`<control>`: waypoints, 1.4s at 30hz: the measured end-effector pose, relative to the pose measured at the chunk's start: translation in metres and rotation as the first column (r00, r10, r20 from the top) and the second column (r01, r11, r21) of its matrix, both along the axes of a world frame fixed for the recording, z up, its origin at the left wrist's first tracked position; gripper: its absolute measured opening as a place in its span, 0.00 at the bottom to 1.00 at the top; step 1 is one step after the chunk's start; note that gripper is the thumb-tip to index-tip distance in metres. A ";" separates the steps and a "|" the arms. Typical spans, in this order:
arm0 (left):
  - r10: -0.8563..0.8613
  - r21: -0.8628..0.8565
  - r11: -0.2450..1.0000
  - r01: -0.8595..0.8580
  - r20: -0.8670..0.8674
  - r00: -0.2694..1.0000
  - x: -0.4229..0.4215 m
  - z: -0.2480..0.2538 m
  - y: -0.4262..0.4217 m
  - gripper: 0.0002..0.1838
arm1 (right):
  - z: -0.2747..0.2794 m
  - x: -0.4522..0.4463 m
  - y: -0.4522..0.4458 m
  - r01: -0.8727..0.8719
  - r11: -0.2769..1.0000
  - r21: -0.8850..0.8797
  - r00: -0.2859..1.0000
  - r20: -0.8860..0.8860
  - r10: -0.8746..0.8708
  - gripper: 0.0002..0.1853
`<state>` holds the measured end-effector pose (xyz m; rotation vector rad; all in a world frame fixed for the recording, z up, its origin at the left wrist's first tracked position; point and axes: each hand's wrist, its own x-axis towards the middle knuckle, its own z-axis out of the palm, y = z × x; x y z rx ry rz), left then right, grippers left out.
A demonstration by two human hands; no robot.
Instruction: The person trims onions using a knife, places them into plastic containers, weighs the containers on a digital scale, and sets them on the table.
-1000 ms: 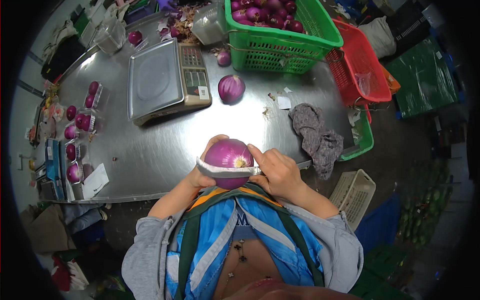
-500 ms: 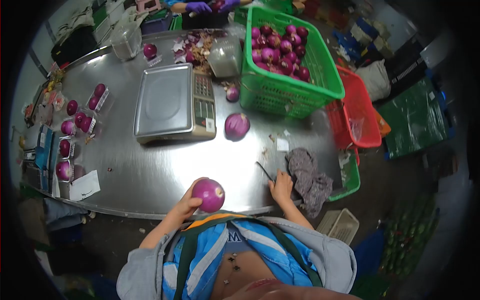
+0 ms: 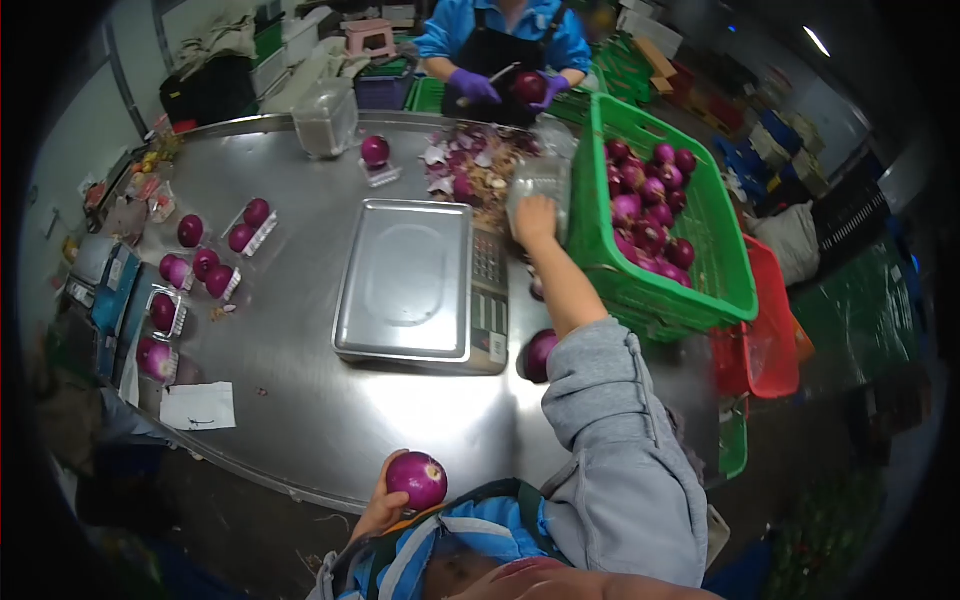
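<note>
My left hand (image 3: 382, 508) is closed around a peeled red onion (image 3: 417, 480) by the table's front edge. Stretched forward past the scale, my right hand (image 3: 536, 222) has its fingers curled on the near end of the clear plastic containers (image 3: 543, 182), beside the green crate. Another red onion (image 3: 541, 356) lies on the table, partly behind my right forearm. The digital scale (image 3: 405, 280) stands to the left of that arm with a bare pan.
A green crate (image 3: 665, 310) of red onions stands right. Onion skins (image 3: 470, 160) lie behind the scale. Packed onions in clear trays (image 3: 262, 232) sit left, near a white paper (image 3: 197, 406). Across the table, a co-worker's purple-gloved hand (image 3: 474, 87) holds a knife; the other holds an onion.
My right hand has left the dark-handled tool at the front edge and reached forward to the plastic containers. My left hand still holds its onion. The view has tilted up and shifted.
</note>
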<state>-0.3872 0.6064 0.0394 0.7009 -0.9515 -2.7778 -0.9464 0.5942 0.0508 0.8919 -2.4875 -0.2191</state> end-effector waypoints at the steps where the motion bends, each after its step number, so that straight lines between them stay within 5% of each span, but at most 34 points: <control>1: 0.034 -0.005 0.999 -0.034 0.006 0.999 0.002 -0.005 -0.006 0.45 | -0.004 -0.018 -0.005 0.052 0.989 0.137 0.986 0.149 -0.073 0.11; 2: 0.066 -0.006 0.998 -0.066 0.013 0.998 0.004 -0.009 -0.012 0.45 | 0.008 -0.019 -0.004 0.023 0.983 0.181 0.938 0.337 -0.084 0.12; 6: 0.153 0.034 0.988 -0.154 0.014 0.988 0.001 -0.012 -0.030 0.44 | 0.012 -0.024 -0.012 -0.069 0.964 0.256 0.903 0.428 -0.049 0.13; 9: 0.186 0.041 0.982 -0.185 -0.018 0.982 -0.002 -0.024 -0.037 0.43 | 0.046 -0.010 -0.016 -0.166 0.886 0.434 0.912 0.410 -0.029 0.13; 15: 0.211 0.089 0.974 -0.207 -0.043 0.977 -0.006 -0.039 -0.038 0.42 | 0.039 -0.044 -0.016 -0.325 0.798 0.508 0.904 0.415 0.104 0.10; 21: 0.194 0.104 0.976 -0.189 -0.034 0.980 -0.005 -0.044 -0.031 0.41 | 0.046 -0.066 -0.021 -0.245 0.940 0.236 0.943 0.283 0.174 0.12; 27: 0.250 0.108 0.963 -0.247 -0.017 0.968 -0.008 -0.051 -0.027 0.39 | 0.055 -0.044 -0.018 -0.261 0.869 0.421 0.861 0.508 0.013 0.10; 33: 0.260 0.061 0.964 -0.259 -0.003 0.966 -0.006 -0.050 -0.029 0.38 | 0.024 -0.043 -0.022 -0.298 0.808 0.508 0.923 0.369 0.108 0.09; 37: 0.243 0.112 0.965 -0.238 -0.026 0.970 -0.002 -0.055 -0.029 0.39 | 0.022 -0.042 -0.020 -0.299 0.820 0.489 0.933 0.330 0.144 0.10; 39: 0.238 0.109 0.966 -0.233 -0.035 0.971 0.000 -0.059 -0.029 0.39 | 0.032 -0.038 -0.023 -0.146 0.942 0.301 0.945 0.325 0.043 0.11; 42: 0.257 0.100 0.963 -0.250 -0.060 0.965 0.000 -0.060 -0.030 0.39 | 0.040 -0.050 -0.015 -0.154 0.953 0.262 0.962 0.258 0.085 0.10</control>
